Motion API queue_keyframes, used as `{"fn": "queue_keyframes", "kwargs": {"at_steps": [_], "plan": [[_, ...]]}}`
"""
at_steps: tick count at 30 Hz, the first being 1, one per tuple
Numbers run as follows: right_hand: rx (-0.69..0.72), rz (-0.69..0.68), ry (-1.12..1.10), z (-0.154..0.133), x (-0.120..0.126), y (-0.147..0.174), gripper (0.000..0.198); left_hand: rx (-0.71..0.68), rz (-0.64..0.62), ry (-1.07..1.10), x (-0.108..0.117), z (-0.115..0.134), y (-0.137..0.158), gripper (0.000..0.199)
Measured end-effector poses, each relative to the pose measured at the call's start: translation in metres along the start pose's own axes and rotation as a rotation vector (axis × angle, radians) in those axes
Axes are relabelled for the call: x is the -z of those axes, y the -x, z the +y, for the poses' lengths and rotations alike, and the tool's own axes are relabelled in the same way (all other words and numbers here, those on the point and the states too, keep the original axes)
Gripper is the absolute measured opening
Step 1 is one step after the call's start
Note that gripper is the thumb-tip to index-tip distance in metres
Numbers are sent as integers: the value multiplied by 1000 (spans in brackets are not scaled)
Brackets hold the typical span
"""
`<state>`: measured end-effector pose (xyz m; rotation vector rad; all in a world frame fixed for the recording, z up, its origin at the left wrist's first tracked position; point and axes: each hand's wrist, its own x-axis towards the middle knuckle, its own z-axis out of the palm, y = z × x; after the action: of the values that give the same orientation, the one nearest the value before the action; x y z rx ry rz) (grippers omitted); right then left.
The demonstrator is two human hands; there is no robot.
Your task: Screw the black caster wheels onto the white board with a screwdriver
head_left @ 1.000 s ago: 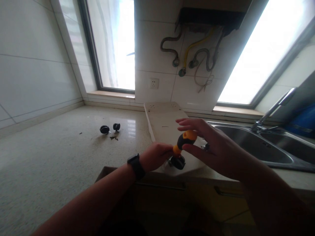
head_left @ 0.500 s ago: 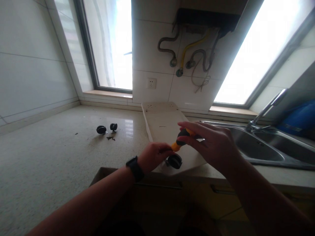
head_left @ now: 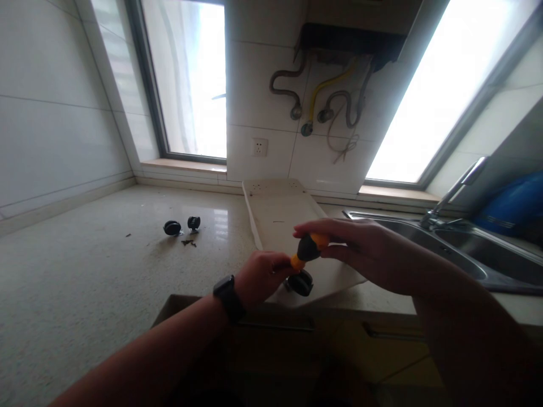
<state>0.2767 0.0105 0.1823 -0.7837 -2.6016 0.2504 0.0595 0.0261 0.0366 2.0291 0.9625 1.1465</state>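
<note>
A yellow and black screwdriver [head_left: 309,249] slants over the near end of a white board [head_left: 280,206]. My right hand [head_left: 360,246] grips the upper part of its handle, thumb below and fingers above. My left hand [head_left: 262,275] pinches the yellow lower end of the handle. Right beside the left fingertips, a black caster wheel [head_left: 301,282] sits at the board's near edge. The screwdriver's tip is hidden behind the left fingers and the caster. Further left on the counter lie two loose casters, one [head_left: 172,227] next to the other [head_left: 194,223], with several small screws [head_left: 188,243] close by.
The speckled counter [head_left: 106,271] runs along the tiled wall. To the right is a steel double sink [head_left: 424,249] with a faucet [head_left: 453,192] and a blue object [head_left: 515,200] behind. Hoses [head_left: 316,93] hang from a wall unit. Drawer handles [head_left: 394,332] line the counter front.
My right hand has turned around the screwdriver handle, its wrist now bent more sharply. The left hand keeps its pinch. The whole view has shifted slightly.
</note>
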Motion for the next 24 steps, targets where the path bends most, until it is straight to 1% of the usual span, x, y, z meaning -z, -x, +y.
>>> {"fn": "queue_keyframes", "kwargs": {"at_steps": [3,10,13,16,19,22,24], "plan": [[-45,95,64,1,-3,-3,31,2,-3,5,0,-3,-1,18],[-179,310,194,-4,-21,-5,29,16,-7,62,0,-7,-1,21],[-173,417,190,-7,-29,-6,24,19,-16,88,-1,-9,-1,22],[-160,477,146,-9,-35,-6,28,9,-21,82,-2,-11,0,22],[-159,426,104,-9,-33,-5,29,8,-20,84,-2,-12,0,21],[-74,245,9,-7,-22,-4,39,13,-32,89,-1,-12,0,23],[-10,138,-2,-4,-13,-4,41,8,-37,86,-1,-13,0,23]]}}
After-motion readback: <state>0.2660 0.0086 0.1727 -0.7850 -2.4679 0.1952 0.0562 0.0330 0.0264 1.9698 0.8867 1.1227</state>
